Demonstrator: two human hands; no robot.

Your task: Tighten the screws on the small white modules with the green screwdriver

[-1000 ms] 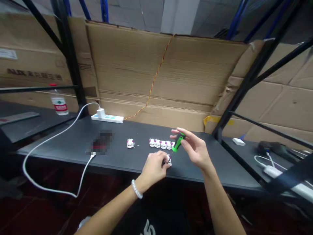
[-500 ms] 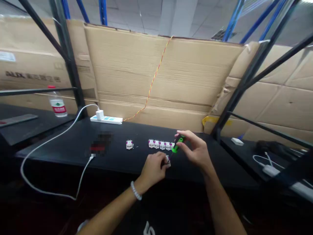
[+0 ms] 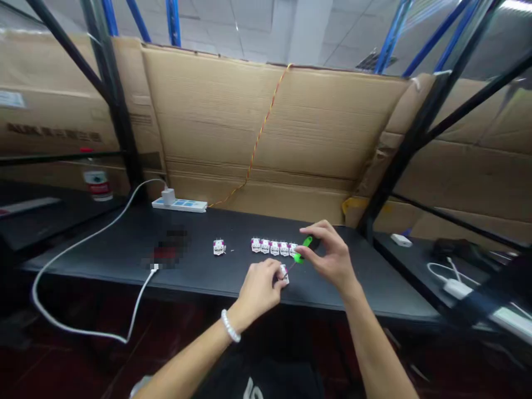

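I see the left hand point(image 3: 260, 288) pinching a small white connector point(image 3: 284, 274) on the black table point(image 3: 199, 266); right hand point(image 3: 330, 257) fingertips grip the green-handled screwdriver point(image 3: 302, 250), tip at it.

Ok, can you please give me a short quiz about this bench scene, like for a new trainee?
1. True or false: the right hand holds a green-handled screwdriver.
2. Where does the lone white part lie, relative to the row of white parts? A) left of it B) right of it C) on top of it
3. What does the left hand pinch?
Key: 1 true; 2 A; 3 a small white part.
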